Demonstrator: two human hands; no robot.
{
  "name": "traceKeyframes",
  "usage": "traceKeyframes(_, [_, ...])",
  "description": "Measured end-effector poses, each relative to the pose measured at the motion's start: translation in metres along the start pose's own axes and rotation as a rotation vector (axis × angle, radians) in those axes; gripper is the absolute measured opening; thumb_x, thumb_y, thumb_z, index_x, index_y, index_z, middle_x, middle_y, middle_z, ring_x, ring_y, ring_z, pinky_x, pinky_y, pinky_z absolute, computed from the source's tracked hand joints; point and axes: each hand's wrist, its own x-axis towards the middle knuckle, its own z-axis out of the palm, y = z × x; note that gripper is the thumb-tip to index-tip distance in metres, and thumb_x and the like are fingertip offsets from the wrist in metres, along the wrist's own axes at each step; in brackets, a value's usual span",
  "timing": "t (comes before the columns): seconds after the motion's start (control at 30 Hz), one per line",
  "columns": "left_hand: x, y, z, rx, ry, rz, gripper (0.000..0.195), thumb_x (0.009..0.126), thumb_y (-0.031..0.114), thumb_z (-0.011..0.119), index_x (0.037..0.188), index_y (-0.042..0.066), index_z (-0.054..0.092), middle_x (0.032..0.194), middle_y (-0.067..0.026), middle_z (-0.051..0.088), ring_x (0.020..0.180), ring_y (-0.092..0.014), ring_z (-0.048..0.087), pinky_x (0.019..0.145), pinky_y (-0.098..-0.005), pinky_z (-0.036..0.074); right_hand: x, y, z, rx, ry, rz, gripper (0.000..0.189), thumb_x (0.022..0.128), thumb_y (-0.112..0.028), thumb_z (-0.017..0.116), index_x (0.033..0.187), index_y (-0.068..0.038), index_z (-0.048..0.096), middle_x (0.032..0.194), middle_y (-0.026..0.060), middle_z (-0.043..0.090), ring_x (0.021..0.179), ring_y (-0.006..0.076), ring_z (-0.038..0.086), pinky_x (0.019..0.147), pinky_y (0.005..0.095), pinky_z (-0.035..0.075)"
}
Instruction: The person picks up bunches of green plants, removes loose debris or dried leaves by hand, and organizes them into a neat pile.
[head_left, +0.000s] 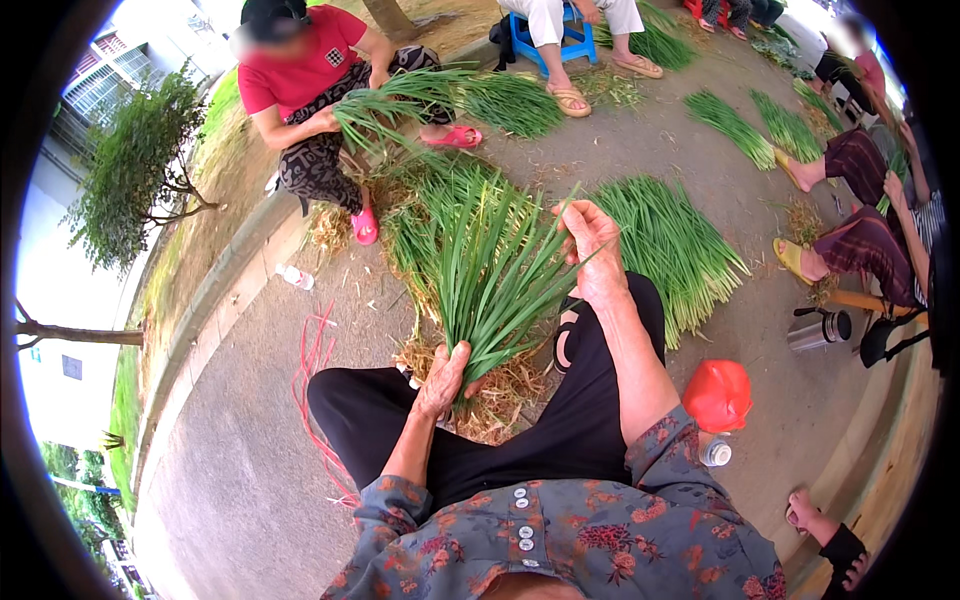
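Note:
My left hand (444, 381) is closed around the lower end of a bunch of green chives (491, 281), whose long leaves fan out away from me above my lap. Beside the leaf tips on the right is my right hand (596, 251), fingers curled; I cannot tell whether it pinches a leaf. A larger heap of chives (420, 225) lies on the pavement beyond the bunch. To the right rests a neatly laid pile of chives (660, 247), pale stem ends towards me. Dry, brown trimmings (499, 401) litter the ground between my legs.
Pink plastic strings (307, 375) and a small bottle (295, 277) lie left. A red plastic bag (718, 394), a capped bottle (716, 452) and a steel flask (817, 331) are on the right. Across from me, a person in a red shirt (315, 67) holds chives. Others sit nearby.

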Motion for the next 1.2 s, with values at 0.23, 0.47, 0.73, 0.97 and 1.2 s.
traceKeyframes(0.23, [-0.003,0.009,0.005,0.016,-0.023,0.031,0.057,0.083,0.058,0.044,0.085,0.002,0.053,0.054,0.0004,0.044,0.04,-0.006,0.034,0.038,-0.0217,0.026,0.003,0.002,-0.003,-0.043,0.015,-0.05,0.019,0.085,-0.029,0.058,0.086,-0.01,0.06,0.068,-0.0066,0.051,0.057,0.0012,0.043,0.046,0.0164,0.032])
traceKeyframes(0.47, [-0.002,0.004,0.0,0.027,-0.057,0.03,0.059,0.082,0.059,0.046,0.087,0.001,0.054,0.054,0.0003,0.045,0.039,-0.006,0.035,0.038,-0.0215,0.025,0.001,0.001,0.0,-0.018,-0.082,0.036,0.029,0.087,-0.035,0.053,0.09,-0.007,0.06,0.072,-0.0041,0.053,0.059,0.0032,0.044,0.048,0.0183,0.036])
traceKeyframes(0.73, [-0.002,0.01,0.006,0.046,-0.023,0.037,0.06,0.081,0.06,0.046,0.084,0.001,0.052,0.051,0.0,0.043,0.039,-0.007,0.036,0.037,-0.0221,0.027,0.003,0.006,-0.003,0.041,-0.106,0.008,0.023,0.084,-0.029,0.059,0.089,-0.006,0.061,0.068,-0.0052,0.051,0.055,0.0026,0.043,0.046,0.0173,0.033])
traceKeyframes(0.97, [0.001,0.01,0.003,0.105,-0.042,0.05,0.057,0.082,0.059,0.045,0.078,0.003,0.051,0.049,-0.0003,0.042,0.039,-0.007,0.037,0.037,-0.0224,0.028,0.003,0.001,-0.001,-0.013,-0.083,0.059,0.018,0.077,-0.014,0.067,0.09,-0.003,0.062,0.068,-0.0026,0.057,0.054,0.0029,0.045,0.048,0.0163,0.035])
traceKeyframes(1.2, [0.001,0.007,0.003,0.058,0.007,0.037,0.055,0.083,0.058,0.045,0.077,0.003,0.052,0.048,0.0003,0.042,0.039,-0.007,0.038,0.038,-0.0222,0.028,0.003,-0.001,-0.001,0.144,-0.162,0.132,0.026,0.077,-0.01,0.066,0.1,-0.002,0.058,0.08,0.0051,0.063,0.058,0.0058,0.052,0.051,0.0183,0.042])
